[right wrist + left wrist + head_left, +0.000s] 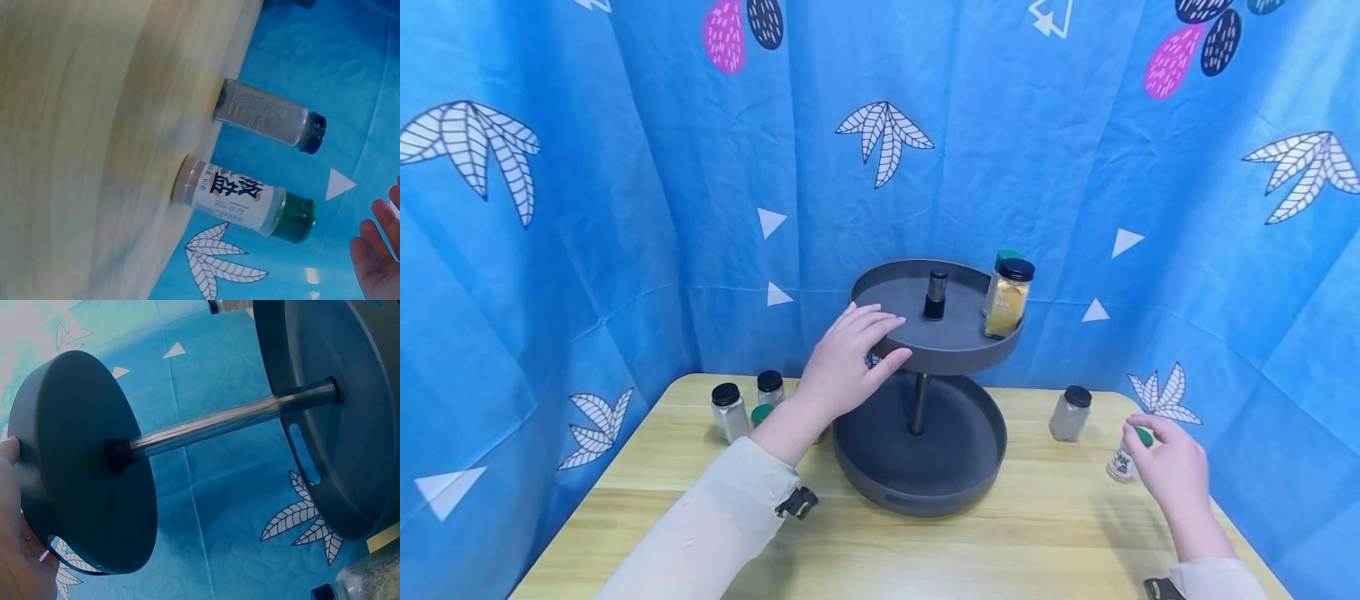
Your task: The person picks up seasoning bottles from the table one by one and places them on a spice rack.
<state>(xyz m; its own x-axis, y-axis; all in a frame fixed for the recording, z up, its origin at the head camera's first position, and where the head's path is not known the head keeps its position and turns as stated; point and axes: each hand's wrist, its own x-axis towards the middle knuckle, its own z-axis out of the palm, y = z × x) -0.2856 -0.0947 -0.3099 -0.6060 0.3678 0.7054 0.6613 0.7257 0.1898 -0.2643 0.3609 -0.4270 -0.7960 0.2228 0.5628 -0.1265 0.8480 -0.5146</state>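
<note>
A dark grey two-tier round rack, with an upper tray (pixel 955 360) and a lower tray (pixel 925 502), stands on the table. My left hand (pixel 850 358) touches the upper tray's left side, fingers extended and thumb apart. On that tray's right side, a black-capped jar with yellow contents (pixel 1009 300) partly hides a green-capped jar (pixel 1006 255). My right hand (pixel 1172 467) is beside a green-capped seasoning bottle (pixel 234 197) with a white label; the right wrist view shows a gap between them. Near that bottle, a black-capped jar (pixel 265 112) stands on the table.
Left of the rack, a black-capped jar (pixel 730 414), another black-capped jar (pixel 771 385) and a green-capped container (pixel 762 414) stand, partly behind my left forearm. Blue patterned curtain (pixel 880 225) surrounds the wooden table (pixel 1000 550) at the back and sides.
</note>
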